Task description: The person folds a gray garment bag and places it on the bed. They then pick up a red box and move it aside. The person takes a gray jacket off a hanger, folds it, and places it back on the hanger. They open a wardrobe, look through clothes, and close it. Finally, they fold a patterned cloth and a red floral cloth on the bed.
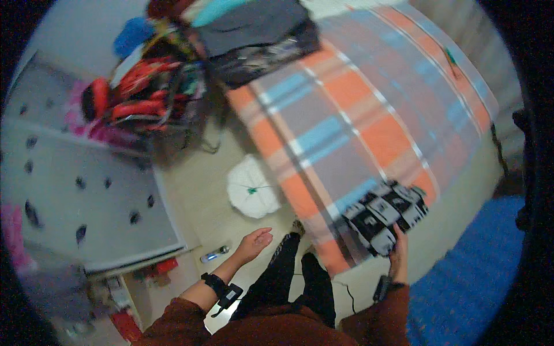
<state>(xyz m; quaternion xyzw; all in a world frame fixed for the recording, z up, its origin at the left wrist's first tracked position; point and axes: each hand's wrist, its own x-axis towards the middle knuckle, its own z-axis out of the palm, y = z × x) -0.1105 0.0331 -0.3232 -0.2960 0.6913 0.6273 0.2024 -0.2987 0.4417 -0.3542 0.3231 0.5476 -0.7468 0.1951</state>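
My right hand (399,248) grips the near edge of a folded black-and-white checkered cloth (383,218), with the fingers hidden beneath it. This cloth is over the corner of a bed covered by an orange, grey and blue plaid bedspread (322,175). My left hand (255,245) hangs above the floor, empty, its fingers loosely extended. Just beyond that hand, a round white object with a green centre (253,186), perhaps a tied bag, stands on the floor.
Left is a low table with a grey, dark-spotted cover (108,207). A small bottle-like object (214,254) lies on the floor near it. Red and black items (138,99) are heaped beyond. Dark folded fabric (255,39) rests on the bed; a blue mat (467,272) lies right.
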